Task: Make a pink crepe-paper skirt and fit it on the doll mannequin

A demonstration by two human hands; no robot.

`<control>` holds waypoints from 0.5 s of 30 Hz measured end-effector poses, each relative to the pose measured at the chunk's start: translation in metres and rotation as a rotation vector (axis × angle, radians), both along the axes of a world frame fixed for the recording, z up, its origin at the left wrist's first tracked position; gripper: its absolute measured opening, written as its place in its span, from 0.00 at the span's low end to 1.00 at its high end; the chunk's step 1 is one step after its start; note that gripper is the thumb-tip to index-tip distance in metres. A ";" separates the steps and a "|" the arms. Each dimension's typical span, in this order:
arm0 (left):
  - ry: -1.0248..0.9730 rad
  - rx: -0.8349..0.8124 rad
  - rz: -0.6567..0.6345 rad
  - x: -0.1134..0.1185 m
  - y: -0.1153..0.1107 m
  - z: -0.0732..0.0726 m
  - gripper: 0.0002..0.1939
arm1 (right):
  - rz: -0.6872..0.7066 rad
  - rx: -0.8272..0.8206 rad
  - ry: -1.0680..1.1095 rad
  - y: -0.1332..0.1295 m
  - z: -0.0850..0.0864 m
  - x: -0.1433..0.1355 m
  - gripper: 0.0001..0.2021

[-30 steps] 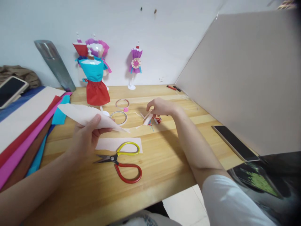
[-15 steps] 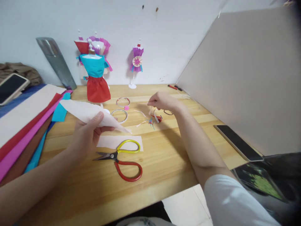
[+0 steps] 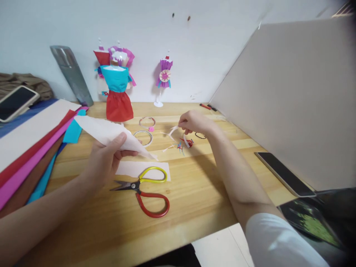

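My left hand (image 3: 111, 154) grips a folded white sheet (image 3: 104, 129), thumb on top and fingers beneath, above the table. Out over the scraps, my right hand (image 3: 193, 122) is closed, with a thin white strip (image 3: 174, 129) at its fingertips. Small red, blue and white scraps (image 3: 180, 147) lie just below it. Scissors (image 3: 135, 186) with one yellow and one red handle rest with blades apart, partly over a flat white piece (image 3: 130, 169). Two tape rings (image 3: 144, 138) lie between my hands.
Dressed miniature forms (image 3: 119, 105) stand at the back, another (image 3: 166, 76) near the wall. Colored sheets (image 3: 36, 148) cover the left side, with a phone (image 3: 18, 102) and a leaning bottle (image 3: 72, 76) beyond. A dark phone (image 3: 283, 173) lies on the right edge.
The view has shifted slightly. A white strip now stretches left from my right fingertips, where it hung lower before. My left hand still holds the white sheet.
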State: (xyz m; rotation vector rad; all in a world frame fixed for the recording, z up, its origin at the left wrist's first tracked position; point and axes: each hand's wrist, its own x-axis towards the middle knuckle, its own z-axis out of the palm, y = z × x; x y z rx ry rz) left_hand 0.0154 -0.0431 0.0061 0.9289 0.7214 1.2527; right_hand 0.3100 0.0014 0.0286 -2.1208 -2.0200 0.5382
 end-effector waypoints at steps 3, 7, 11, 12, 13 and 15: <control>0.006 0.012 -0.017 0.000 0.001 0.001 0.11 | 0.009 0.092 -0.096 -0.003 0.005 -0.002 0.08; -0.004 0.026 0.010 -0.001 0.003 0.001 0.11 | 0.080 0.211 -0.243 -0.003 0.008 0.001 0.12; -0.019 0.023 0.006 -0.001 0.004 0.000 0.11 | 0.246 0.125 -0.289 0.008 -0.011 -0.001 0.11; -0.020 0.018 0.005 -0.001 0.003 0.000 0.11 | 0.258 0.127 -0.306 0.011 -0.018 -0.004 0.13; -0.020 0.012 0.005 -0.001 0.003 0.000 0.12 | 0.256 0.124 -0.321 0.014 -0.025 -0.009 0.14; -0.013 0.004 -0.004 0.000 0.003 0.000 0.12 | 0.274 0.098 -0.338 0.016 -0.037 -0.020 0.15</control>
